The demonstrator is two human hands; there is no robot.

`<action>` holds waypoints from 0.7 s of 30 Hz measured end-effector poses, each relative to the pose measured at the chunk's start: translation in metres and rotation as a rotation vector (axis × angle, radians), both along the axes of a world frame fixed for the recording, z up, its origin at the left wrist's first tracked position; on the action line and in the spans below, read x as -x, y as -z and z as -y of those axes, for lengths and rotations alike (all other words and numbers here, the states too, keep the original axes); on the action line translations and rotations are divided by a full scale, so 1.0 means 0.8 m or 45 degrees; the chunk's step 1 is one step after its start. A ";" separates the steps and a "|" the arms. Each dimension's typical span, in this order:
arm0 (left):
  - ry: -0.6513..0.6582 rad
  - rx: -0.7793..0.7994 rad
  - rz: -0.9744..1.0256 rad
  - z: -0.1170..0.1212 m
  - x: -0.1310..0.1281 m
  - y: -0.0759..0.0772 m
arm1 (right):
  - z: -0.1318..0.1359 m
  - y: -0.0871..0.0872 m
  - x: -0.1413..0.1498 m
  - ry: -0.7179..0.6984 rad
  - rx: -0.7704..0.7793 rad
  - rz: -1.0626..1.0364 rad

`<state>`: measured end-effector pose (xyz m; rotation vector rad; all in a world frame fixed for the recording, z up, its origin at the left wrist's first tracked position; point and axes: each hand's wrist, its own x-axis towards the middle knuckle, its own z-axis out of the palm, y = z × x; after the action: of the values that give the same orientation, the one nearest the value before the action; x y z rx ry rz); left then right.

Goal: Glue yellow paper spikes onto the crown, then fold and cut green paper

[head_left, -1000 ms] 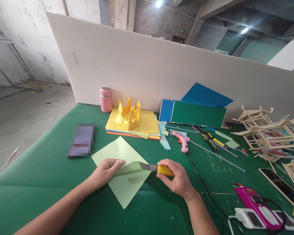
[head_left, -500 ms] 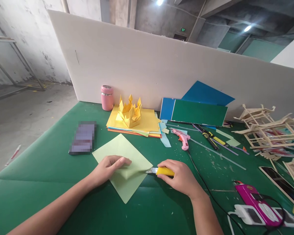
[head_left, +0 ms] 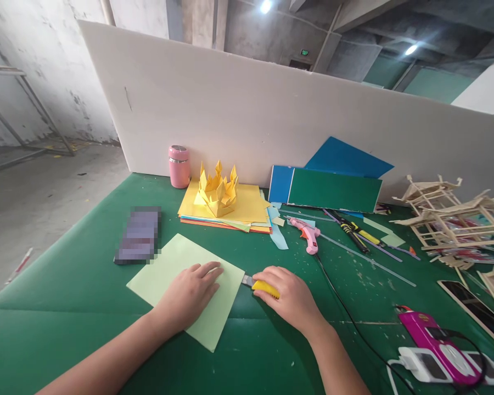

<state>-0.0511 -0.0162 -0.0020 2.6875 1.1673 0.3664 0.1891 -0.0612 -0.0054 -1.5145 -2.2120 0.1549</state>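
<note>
A light green sheet of paper (head_left: 226,296) lies on the green table in front of me. My left hand (head_left: 191,291) rests flat on it, fingers stretched out and slightly apart. My right hand (head_left: 288,293) grips a yellow utility knife (head_left: 267,288), its metal tip (head_left: 247,280) pointing left at the paper's right corner. Whether the tip touches the paper or sits just beside it, I cannot tell. Beyond the sheet, a folded yellow paper crown (head_left: 217,195) stands on a stack of coloured paper (head_left: 251,200).
A dark phone-like object (head_left: 139,235), blurred out, lies left of the paper. Behind stands a pink flask (head_left: 179,167). To the right are a pink glue gun (head_left: 307,233) with its cord, pliers (head_left: 354,235), a wooden stick model (head_left: 456,214), a power strip (head_left: 426,365) and a tablet (head_left: 473,307).
The green paper has turned and shifted left, and looks wider. My left hand has flattened out on it. My right hand has moved slightly left with the knife, whose tip no longer overlaps the sheet.
</note>
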 end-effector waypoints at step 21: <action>0.097 -0.023 -0.106 -0.013 0.006 0.014 | 0.002 0.004 -0.003 0.036 -0.036 -0.008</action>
<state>-0.0556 -0.0057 -0.0135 2.7778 1.0837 0.2569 0.1916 -0.0626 -0.0083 -1.5271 -2.1779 0.1185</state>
